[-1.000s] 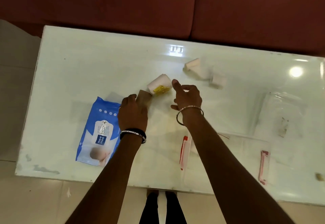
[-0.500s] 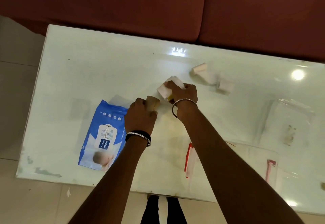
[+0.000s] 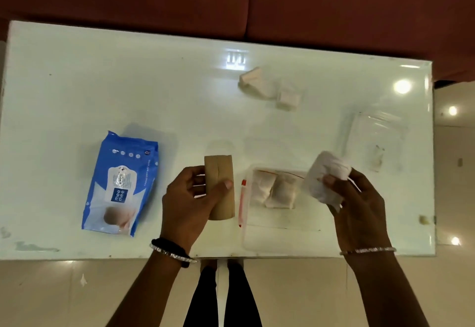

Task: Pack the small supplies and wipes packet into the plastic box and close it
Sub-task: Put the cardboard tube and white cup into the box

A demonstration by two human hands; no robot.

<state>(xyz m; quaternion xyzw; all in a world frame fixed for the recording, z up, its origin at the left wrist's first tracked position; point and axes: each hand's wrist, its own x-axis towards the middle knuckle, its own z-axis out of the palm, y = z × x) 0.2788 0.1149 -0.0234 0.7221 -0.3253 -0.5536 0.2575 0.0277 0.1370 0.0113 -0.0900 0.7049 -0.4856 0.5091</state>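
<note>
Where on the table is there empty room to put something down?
Biggest bare patch: the far left of the table, beyond the wipes packet. It is crowded near the plastic box, where the left hand and right hand hold rolls.

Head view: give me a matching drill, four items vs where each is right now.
Items:
1. brown roll
2. white packet
3. blue wipes pack
4. two small white pads

Places:
A. lying flat on the table, left side
B. inside the clear box
C. held in the left hand
D. held in the right hand

Pairs: 1-C, 2-D, 3-A, 4-B
</note>
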